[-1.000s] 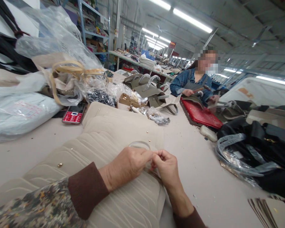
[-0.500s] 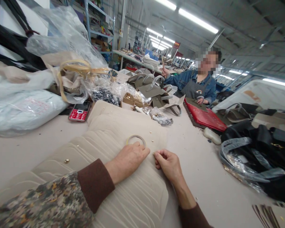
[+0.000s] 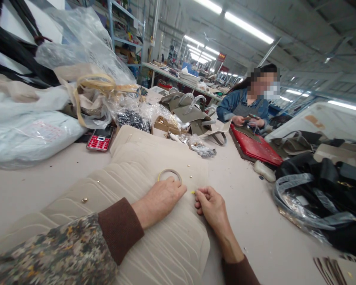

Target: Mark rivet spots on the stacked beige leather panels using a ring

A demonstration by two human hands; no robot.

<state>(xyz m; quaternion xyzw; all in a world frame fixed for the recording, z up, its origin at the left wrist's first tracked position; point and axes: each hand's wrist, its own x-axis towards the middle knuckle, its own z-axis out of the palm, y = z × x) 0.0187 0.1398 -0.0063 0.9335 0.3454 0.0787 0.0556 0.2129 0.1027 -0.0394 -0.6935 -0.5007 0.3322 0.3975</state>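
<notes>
My left hand (image 3: 161, 198) rests on a stack of beige quilted bag panels (image 3: 154, 166), fingers curled down beside a thin roll of tape (image 3: 169, 175) that lies flat on the top panel. My right hand (image 3: 210, 204) is just to its right on the same panel, fingers pinched on a tiny yellow piece (image 3: 192, 192) at the fingertips. Small gold studs dot the panels.
A red phone (image 3: 100, 139) lies left of the panels, with plastic bags (image 3: 77, 55) of parts behind it. Grey bags (image 3: 190, 109) and a box of hardware sit farther back. A person in a denim jacket (image 3: 243, 107) works at a red mat (image 3: 255, 146). Black bags (image 3: 323, 186) lie at the right.
The tape roll went from between my hands down onto the panel. My hands separated; the left lies flat, the right holds a small yellow piece. The other person's raised arm came down.
</notes>
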